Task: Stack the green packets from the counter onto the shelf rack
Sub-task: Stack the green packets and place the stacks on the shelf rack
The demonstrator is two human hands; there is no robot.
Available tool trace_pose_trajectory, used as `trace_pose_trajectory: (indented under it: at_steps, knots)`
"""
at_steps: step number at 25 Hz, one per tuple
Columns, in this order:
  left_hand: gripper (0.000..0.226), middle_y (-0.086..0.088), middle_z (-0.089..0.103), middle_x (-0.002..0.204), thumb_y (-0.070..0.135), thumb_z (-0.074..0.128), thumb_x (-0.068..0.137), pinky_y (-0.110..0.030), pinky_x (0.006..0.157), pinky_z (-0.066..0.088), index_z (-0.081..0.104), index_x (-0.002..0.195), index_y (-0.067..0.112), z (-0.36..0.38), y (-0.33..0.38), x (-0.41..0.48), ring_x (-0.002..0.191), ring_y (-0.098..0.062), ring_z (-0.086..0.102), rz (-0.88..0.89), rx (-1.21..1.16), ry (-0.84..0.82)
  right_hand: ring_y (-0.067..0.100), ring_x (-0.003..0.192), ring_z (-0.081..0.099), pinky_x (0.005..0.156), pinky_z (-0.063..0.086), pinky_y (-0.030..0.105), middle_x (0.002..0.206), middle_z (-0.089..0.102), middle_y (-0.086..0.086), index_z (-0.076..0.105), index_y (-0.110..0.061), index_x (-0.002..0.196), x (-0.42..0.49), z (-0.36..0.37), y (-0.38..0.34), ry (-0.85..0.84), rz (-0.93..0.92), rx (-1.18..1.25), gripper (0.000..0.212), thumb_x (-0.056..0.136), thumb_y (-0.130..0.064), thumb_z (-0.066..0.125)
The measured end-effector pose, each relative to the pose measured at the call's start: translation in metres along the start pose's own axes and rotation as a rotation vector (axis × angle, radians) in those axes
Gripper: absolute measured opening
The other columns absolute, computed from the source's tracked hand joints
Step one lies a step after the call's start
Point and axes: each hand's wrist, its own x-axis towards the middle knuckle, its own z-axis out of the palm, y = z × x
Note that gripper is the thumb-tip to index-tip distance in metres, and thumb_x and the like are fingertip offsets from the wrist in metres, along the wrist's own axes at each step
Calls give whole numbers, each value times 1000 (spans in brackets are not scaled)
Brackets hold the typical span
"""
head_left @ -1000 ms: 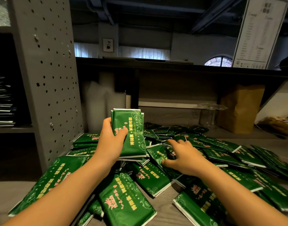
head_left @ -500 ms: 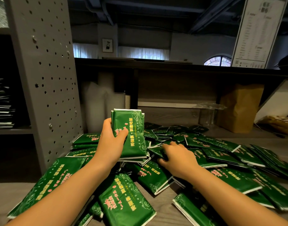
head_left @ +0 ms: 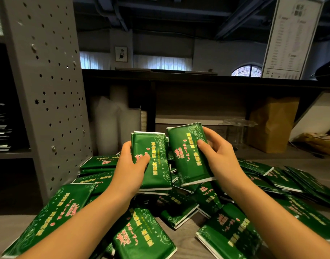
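The head camera looks down over a counter strewn with a loose pile of green packets, lying flat and overlapping from the near edge back toward the wall. Above the pile, the left hand grips a small bundle of packets held upright, thumb pressed across the front face and fingers wrapped behind. The right hand holds a single packet just beside that bundle, tilted slightly to the left, with the thumb on the printed face and the fingers curled round the right edge. Whether this packet touches the bundle cannot be told. To the left stands the shelf rack, its grey side panel perforated with holes, and dark flat items are stacked on a shelf behind it. A brown paper bag stands at the back right of the counter.
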Motion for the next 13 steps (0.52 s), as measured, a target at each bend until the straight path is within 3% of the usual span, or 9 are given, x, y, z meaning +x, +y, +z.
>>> trace_pose_trajectory:
  at_steps: [4,7,8,9,11,13]
  knots:
    - [16,-3,64,100,13,43,98,-36,73,56,51,100,28,10,5,-11,92,-20,64,-83,-120,-44,-4,84,66,67,53,16,100,65,-14,53,-37,105,-10,24,5,-32,43,37,34,97,-5,44]
    - [13,0,68,98,26,39,99,-27,64,55,50,108,27,19,5,-21,87,-14,68,-86,-219,-104,2,102,60,90,52,27,115,58,-8,50,-35,116,-18,41,16,30,32,-43,32,97,-10,45]
    - [13,1,69,98,28,41,98,-27,65,55,48,110,28,21,4,-24,86,-13,69,-72,-219,-127,-1,105,55,96,48,25,119,52,-7,47,-34,122,-20,44,17,54,27,-80,33,97,-12,46]
    - [14,1,69,100,27,44,97,-29,69,56,46,111,30,22,2,-26,88,-13,69,-50,-204,-148,-7,105,49,96,43,13,120,46,-8,43,-32,128,-23,46,18,67,26,-108,36,97,-13,45]
    - [21,2,67,104,20,49,95,-32,80,54,43,110,33,24,-3,-26,93,-12,67,0,-143,-169,-19,101,40,81,33,-7,123,37,-9,36,-29,137,-24,49,20,62,41,-130,42,98,-14,43]
    - [25,7,65,103,13,50,95,-26,79,52,42,106,34,23,-5,-24,91,-5,65,41,-75,-155,-22,103,37,82,31,-7,124,36,-10,32,-32,139,-24,48,23,33,39,-141,43,99,-16,41]
